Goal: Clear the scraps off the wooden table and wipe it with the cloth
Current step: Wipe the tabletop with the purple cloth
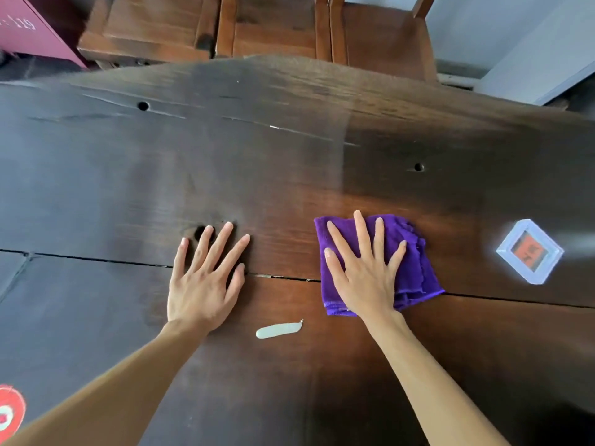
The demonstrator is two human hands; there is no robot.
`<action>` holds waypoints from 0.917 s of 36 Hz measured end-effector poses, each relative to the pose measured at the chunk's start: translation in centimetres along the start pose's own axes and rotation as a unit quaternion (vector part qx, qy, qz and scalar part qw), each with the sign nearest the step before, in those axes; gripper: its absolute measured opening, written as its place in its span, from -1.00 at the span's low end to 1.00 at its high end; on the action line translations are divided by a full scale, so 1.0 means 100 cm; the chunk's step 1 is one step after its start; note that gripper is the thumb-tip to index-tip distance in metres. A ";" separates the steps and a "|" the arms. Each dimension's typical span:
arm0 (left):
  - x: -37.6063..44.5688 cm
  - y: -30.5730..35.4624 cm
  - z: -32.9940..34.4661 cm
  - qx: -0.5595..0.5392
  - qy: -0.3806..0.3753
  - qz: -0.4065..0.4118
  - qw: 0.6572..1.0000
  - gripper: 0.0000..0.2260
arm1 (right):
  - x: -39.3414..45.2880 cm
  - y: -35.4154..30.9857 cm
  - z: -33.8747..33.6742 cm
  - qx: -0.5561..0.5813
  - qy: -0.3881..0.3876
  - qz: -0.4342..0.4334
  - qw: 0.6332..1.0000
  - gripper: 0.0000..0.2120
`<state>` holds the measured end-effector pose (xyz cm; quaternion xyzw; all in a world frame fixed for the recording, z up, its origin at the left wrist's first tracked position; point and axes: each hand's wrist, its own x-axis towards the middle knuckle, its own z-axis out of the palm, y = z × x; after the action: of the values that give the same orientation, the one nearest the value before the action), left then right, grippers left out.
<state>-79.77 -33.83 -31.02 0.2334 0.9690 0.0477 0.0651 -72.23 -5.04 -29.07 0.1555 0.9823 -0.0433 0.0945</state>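
Observation:
A folded purple cloth lies on the dark wooden table, right of centre. My right hand presses flat on the cloth with fingers spread. My left hand rests flat on the bare wood to the left of it, fingers apart, holding nothing. A small pale elongated scrap lies on the table between my two wrists, touching neither hand.
A small clear square box with a red and orange label sits on the table at the right. A red round object shows at the lower left edge. Wooden chairs stand past the far edge. A red box is at the top left.

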 end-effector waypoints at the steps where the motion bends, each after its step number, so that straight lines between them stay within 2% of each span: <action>1: 0.000 0.000 0.000 0.001 0.000 0.001 1.000 -0.50 | 0.017 -0.002 -0.003 0.003 0.002 -0.004 1.000 -0.48; 8: 0.001 -0.001 -0.003 -0.003 -0.009 0.004 1.000 -0.49 | 0.133 -0.027 -0.026 0.027 0.010 -0.020 0.999 -0.50; 18: 0.001 0.000 -0.004 -0.013 -0.014 0.001 1.000 -0.47 | 0.246 -0.047 -0.049 0.041 0.039 -0.021 0.998 -0.50; 33: 0.001 0.000 -0.004 -0.018 -0.014 0.002 1.000 -0.49 | 0.329 -0.068 -0.069 0.038 0.052 0.032 0.997 -0.42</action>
<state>-79.95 -33.80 -30.67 0.2350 0.9665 0.0618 0.0829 -106.28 -0.86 -28.45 0.1920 0.9782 -0.0693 0.0390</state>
